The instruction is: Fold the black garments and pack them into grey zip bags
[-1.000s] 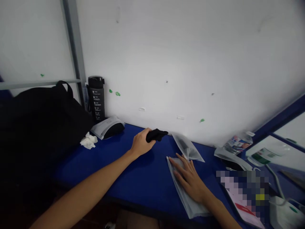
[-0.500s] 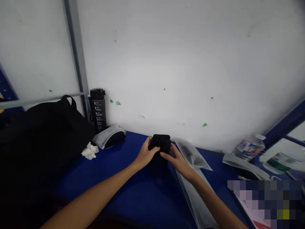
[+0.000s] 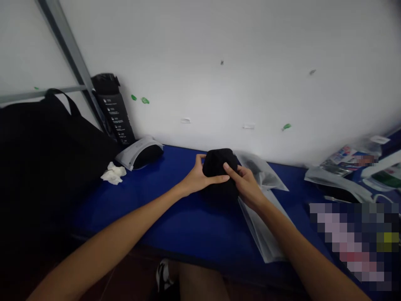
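Both hands are closed around a compact black bundle (image 3: 216, 162) that looks like soft folded fabric; its exact kind is not clear. On its left side is my left hand (image 3: 198, 179), with the thumb lying across the lower front. My right hand (image 3: 249, 187) grips the right side, its thumb pressed on the front face and the other fingers partly hidden behind. Just behind and right of the right hand lies a frosted plastic bag (image 3: 271, 177). Another long frosted bag (image 3: 263, 230) lies partly beneath the right forearm.
A large black bag (image 3: 59, 146) fills the left, beside a dark bottle (image 3: 112, 115), a frosted zip pouch (image 3: 128, 159) with something black inside, and crumpled tissue (image 3: 113, 173). More packaging (image 3: 322, 177) lies right on the blue table (image 3: 175, 221). A white wall (image 3: 203, 92) stands behind.
The view has tilted downward, bringing the table's front edge and a shoe into sight. The right thumb has moved up the bundle's front, and the left thumb now lies lower across it.
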A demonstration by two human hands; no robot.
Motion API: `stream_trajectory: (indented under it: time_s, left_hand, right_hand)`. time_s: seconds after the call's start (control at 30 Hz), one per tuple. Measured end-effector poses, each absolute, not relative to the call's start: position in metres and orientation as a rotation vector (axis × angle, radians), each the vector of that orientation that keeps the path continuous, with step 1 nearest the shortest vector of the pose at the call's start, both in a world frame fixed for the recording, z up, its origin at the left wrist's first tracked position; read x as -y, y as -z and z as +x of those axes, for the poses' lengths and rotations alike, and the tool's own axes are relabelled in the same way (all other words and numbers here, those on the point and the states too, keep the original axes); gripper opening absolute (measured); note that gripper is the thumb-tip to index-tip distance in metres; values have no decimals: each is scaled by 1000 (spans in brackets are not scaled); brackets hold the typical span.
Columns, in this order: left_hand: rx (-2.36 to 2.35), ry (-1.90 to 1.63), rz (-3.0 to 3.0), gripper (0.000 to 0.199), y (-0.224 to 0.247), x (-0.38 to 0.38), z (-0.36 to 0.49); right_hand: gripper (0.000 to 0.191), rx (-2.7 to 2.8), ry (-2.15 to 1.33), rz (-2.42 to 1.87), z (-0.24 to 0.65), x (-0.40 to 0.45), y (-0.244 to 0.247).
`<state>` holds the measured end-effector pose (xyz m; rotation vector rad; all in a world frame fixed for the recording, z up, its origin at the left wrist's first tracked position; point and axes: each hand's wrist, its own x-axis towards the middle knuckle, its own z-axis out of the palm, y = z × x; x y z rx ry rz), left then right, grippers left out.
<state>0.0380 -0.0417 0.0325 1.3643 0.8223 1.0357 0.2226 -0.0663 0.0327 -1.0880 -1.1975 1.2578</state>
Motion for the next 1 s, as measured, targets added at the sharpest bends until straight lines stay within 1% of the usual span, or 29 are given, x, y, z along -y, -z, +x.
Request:
stream_trajectory:
  time_s: [0.17,0.3,0.4,0.53,0.57,0.67,0.73,0.77,0.83,0.87,1.0]
  left_hand:
    - [-944,-1009,1267,63,-36,36,33]
    - [-1072,-1006,1275,60,-38,33,29]
    - [-1058,-988,1284,55,-35,31,28]
    - [-928,-963,1180,25,-33,29,29]
    - [-890,-946,1119,21,-33,29,29]
    - [-818,-884,951,25,-35,28,30]
    - [-790,-899,901,20,-37,27,29]
    - [-771,-918,889,22,-38,26,28]
    - [-720,-929,881,33,-39,25,26]
    - [-690,-908,874,35,-39,24,25]
    - [-589,-825,819,32,-41,23,21]
  right_hand:
    - [53,1146,-1245,-1060,221,66,-29]
    - [54,1151,-1245,-1067,219,68,-30]
    - [52,1148,-1239,-1093,217,70,-33]
    - [49,1131,-1279,-1110,215,71,-35]
    - [48,1126,-1295,-1118,216,71,-35]
    - [49,1117,-1324,-1137,219,68,-32]
    - [48,1114,-1319,-1136,221,66,-30]
    - [47,1106,-1311,-1136,221,66,-30]
    - [46,1080,-1304,-1146,221,66,-31]
    - [46,1066,-1312,-1155,221,66,-33]
    - [42,1057,-1365,-1176,220,71,-40]
